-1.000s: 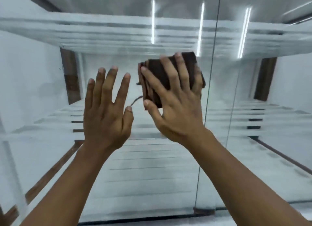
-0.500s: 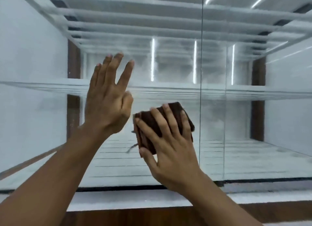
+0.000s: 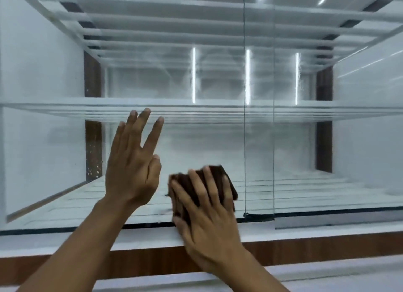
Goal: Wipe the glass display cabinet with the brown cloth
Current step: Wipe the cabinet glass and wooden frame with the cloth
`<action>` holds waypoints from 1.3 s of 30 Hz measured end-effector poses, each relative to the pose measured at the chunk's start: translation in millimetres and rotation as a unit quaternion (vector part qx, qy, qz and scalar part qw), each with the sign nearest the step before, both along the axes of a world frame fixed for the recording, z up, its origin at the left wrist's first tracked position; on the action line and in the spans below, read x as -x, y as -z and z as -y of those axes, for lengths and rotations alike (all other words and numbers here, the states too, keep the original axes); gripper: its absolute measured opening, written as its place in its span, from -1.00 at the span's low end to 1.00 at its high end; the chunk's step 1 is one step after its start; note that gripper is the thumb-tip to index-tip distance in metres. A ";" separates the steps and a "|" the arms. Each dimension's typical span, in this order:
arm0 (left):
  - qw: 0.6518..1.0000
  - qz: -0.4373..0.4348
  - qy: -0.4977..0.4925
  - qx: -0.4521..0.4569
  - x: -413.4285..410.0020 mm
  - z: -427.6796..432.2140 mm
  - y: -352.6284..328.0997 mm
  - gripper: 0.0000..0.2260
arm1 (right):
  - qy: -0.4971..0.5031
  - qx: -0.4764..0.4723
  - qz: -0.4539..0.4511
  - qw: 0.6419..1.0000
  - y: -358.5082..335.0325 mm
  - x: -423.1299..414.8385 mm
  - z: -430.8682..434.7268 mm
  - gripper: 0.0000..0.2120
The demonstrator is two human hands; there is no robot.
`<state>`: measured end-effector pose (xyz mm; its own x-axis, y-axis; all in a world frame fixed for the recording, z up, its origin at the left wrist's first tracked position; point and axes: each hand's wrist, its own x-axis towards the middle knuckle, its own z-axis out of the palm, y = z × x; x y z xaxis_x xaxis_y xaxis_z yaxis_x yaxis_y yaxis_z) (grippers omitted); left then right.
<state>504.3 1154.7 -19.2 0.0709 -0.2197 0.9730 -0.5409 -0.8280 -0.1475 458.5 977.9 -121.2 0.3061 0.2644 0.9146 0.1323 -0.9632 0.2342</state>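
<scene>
**Brown cloth pressed low on the cabinet glass**

A folded brown cloth (image 3: 204, 189) is pressed flat against the glass display cabinet (image 3: 305, 143) by the right hand (image 3: 209, 222), fingers spread over it, near the pane's bottom edge. The left hand (image 3: 133, 167) is held open, gripping nothing, beside it and higher.

A shop, likely — glass display cabinet (image 3: 305, 139), lit glass shelf (image 3: 218, 110).

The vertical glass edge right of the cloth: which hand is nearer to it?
Right. The right hand, pressing the brown cloth on the pane, sits just left of the glass edge; the left hand is farther left.
</scene>
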 end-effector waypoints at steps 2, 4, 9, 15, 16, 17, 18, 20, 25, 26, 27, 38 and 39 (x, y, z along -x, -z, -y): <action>1.000 0.003 -0.009 -0.005 0.2 -0.4 11.2 -0.36 | 0.026 -0.012 -0.013 1.000 10.0 8.0 27.7 -0.31; 1.000 0.008 -0.023 -0.007 -0.1 0.8 20.8 -0.36 | 0.029 -0.068 -0.003 0.997 -15.4 8.6 42.7 -0.32; 0.999 0.012 -0.033 -0.003 -3.0 1.6 23.5 -0.37 | 0.017 -0.078 0.014 0.997 -101.0 -2.2 27.1 -0.27; 0.999 0.013 -0.041 -0.008 -3.9 1.7 24.1 -0.39 | 0.030 -0.035 -0.020 0.999 3.6 17.3 53.4 -0.39; 0.999 0.011 -0.045 -0.009 -4.2 2.2 24.0 -0.39 | 0.042 -0.060 -0.009 0.997 -7.9 15.1 63.1 -0.41; 0.999 0.009 -0.048 -0.012 -4.5 2.8 24.1 -0.39 | 0.051 -0.090 0.004 0.995 -29.1 11.3 69.1 -0.42; 0.999 0.006 -0.050 -0.015 -4.8 3.1 24.7 -0.39 | 0.056 -0.122 0.023 0.991 -60.0 6.7 71.2 -0.43; 0.999 0.002 -0.051 -0.016 -5.1 2.6 24.6 -0.39 | 0.053 -0.161 0.050 0.984 -130.5 -2.2 58.9 -0.44; 0.999 0.009 -0.038 -0.022 -5.6 0.8 24.8 -0.39 | 0.029 0.050 0.056 0.997 -165.6 -16.1 9.0 -0.45; 0.999 0.011 -0.039 -0.028 -6.2 -0.4 23.2 -0.39 | 0.034 0.057 0.063 0.996 -167.6 -16.2 17.2 -0.45; 0.999 0.012 -0.039 -0.034 -6.7 -2.5 19.4 -0.40 | 0.040 0.033 0.072 0.996 -177.0 -14.7 28.2 -0.44; 0.998 0.006 -0.056 0.028 -21.5 -52.3 -256.4 -0.45 | -0.005 0.082 0.059 0.995 -396.1 -31.6 -56.2 -0.43; 0.998 -0.001 -0.061 0.023 -22.1 -62.0 -277.3 -0.45 | -0.007 0.070 0.075 0.995 -417.6 -33.0 -54.7 -0.43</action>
<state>526.3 1216.7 258.2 0.0960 -0.1650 0.9816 -0.4354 -0.8938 -0.1077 491.5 1032.6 296.4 0.1656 0.3962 0.9031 0.0984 -0.9178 0.3846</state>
